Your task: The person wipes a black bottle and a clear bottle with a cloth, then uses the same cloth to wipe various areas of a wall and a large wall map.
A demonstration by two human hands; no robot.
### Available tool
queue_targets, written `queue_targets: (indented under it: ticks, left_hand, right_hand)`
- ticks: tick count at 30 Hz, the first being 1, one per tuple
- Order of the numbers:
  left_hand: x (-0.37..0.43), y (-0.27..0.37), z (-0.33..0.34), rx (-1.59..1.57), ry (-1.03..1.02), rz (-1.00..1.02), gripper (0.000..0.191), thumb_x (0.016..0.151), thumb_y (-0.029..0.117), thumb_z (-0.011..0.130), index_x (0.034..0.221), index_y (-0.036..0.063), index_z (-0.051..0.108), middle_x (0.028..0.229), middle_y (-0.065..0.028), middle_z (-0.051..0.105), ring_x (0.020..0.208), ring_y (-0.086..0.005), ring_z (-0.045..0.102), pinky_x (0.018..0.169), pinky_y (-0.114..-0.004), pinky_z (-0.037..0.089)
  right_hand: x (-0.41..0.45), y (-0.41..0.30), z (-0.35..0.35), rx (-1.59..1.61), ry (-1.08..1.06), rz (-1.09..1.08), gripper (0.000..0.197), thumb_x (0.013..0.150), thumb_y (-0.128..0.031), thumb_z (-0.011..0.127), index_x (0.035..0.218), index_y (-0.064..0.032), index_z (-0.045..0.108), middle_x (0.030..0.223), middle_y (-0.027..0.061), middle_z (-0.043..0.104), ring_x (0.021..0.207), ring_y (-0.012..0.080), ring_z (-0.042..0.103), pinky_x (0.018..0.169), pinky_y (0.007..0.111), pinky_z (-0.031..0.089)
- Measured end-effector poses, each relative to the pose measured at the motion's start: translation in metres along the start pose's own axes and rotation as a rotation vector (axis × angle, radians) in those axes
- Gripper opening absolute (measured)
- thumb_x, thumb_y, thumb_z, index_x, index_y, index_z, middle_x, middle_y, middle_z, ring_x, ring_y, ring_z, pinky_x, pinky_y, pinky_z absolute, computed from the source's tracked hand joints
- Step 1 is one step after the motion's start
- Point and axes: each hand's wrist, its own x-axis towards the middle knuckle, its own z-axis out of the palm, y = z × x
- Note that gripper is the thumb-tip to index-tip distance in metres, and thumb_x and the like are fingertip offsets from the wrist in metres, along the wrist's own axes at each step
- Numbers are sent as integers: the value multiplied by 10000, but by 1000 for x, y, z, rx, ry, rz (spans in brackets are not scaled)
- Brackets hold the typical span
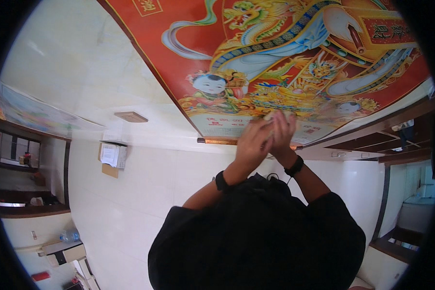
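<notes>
A red and gold hanging scroll poster (188,87) with dragons and child figures hangs on the wall before me. My left hand (253,144) and my right hand (283,133) are together in front of its pale lower strip, which bears writing. The fingers overlap and are slightly blurred. A small pale thing (291,117), perhaps a folded cloth, shows at the fingertips of my right hand, mostly hidden. Whether my left hand grips it too is unclear. Below my hands runs the scroll's bottom roller (220,141), with dark end caps. Each wrist wears a black band.
Left of the scroll, a switch plate (131,116) sits on the wall. A box with papers (113,156) stands at the wall's foot on the pale tile floor (119,217). A plastic bottle (69,235) is at lower left. Doorways open on both sides.
</notes>
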Motion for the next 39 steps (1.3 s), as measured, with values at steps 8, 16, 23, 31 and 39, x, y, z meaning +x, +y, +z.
queue_targets:
  ticks: [8, 16, 23, 31, 39]
  left_hand:
    - [34, 4, -92, 159, 258, -112, 342, 647, -64, 618, 974, 2, 544, 999, -141, 550, 908, -274, 531, 801, -326, 416]
    - [75, 9, -122, 152, 487, 27, 306, 671, -24, 600, 972, -16, 544, 1033, -162, 529, 926, -290, 507, 808, -337, 399]
    - [-7, -45, -72, 246, 277, -87, 231, 622, -22, 602, 834, 6, 513, 850, -150, 526, 795, -313, 488, 722, -371, 404]
    - [-13, -41, -41, 70, 264, -98, 269, 587, -18, 684, 824, 19, 563, 884, -132, 525, 791, -281, 518, 684, -326, 430]
    - [105, 43, -15, -170, 239, 397, 347, 560, 13, 672, 888, 25, 560, 967, -118, 527, 854, -300, 525, 733, -365, 433]
  right_hand:
    - [113, -66, 18, 79, -110, -165, 370, 756, -222, 513, 1098, -84, 534, 1249, -17, 446, 1147, 157, 369, 909, 367, 320]
    - [184, -95, 21, 138, 70, -148, 377, 709, -175, 558, 1077, -91, 560, 1215, -17, 475, 1150, 194, 373, 927, 350, 314]
    - [72, -77, 37, 145, -146, -121, 382, 725, -214, 561, 1089, -102, 526, 1256, -35, 426, 1153, 163, 322, 896, 377, 318]
    - [40, -52, 20, 175, -312, -85, 403, 713, -199, 568, 1104, -117, 528, 1234, -33, 447, 1087, 150, 378, 893, 346, 336]
    - [124, 28, -45, -75, 244, -128, 369, 845, -303, 453, 1154, -105, 413, 1205, 153, 453, 1121, 334, 395, 944, 503, 264]
